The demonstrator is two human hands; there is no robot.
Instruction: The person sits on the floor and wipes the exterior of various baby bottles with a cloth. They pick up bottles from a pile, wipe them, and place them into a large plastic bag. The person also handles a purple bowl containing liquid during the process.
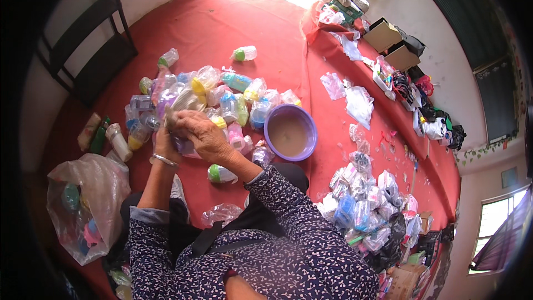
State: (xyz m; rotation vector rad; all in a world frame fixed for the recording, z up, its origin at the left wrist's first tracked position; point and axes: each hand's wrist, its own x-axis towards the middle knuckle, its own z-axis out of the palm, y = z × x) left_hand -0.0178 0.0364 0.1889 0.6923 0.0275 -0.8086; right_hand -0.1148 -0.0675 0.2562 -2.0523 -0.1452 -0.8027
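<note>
Both of my hands meet over a heap of clear plastic bottles and containers (228, 105), many with coloured lids or bases. My right hand (201, 133) is closed, its fingers pinched against my left hand (166, 143), which is also closed. A pale, greyish, blurred thing (187, 101) shows just beyond the fingers; its kind, and whether I hold it, cannot be made out. To the right of the heap stands a purple basin (315, 133) of murky water. A green-and-clear container (221, 174) lies just below my right wrist.
Red sheeting (266, 39) covers the floor. A clear bag of coloured items (89, 205) stands at left, a black chair (91, 44) behind it. A pile of wrapped goods (366, 205) lies at right. Clutter lines a red-covered ledge (355, 66) along the right wall.
</note>
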